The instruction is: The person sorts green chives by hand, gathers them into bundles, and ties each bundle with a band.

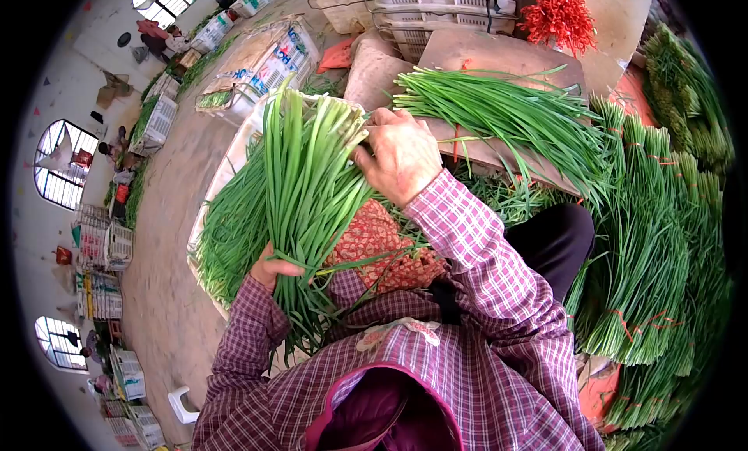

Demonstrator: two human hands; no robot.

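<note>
A thick bunch of green garlic chives (308, 170) stands upright before me, pale stem ends at the top. My left hand (274, 268) is closed around its lower, leafy part, with thumb across the leaves. At the upper right of the bunch, my right hand (403, 156) has its fingers curled in on the stem ends; the fingertips are partly hidden. Behind the bunch is a white crate (204, 209) heaped with more chives (238, 217). To the right, a loose pile of chives (499, 112) lies across a brown board (460, 49).
Tied chive bundles (643, 240) are stacked along my right side. A cluster of red ties (558, 18) hangs at the far edge of the board. White crates (444, 14) stand behind it. More crates (105, 244), people and a white stool (182, 404) are on the left.
</note>
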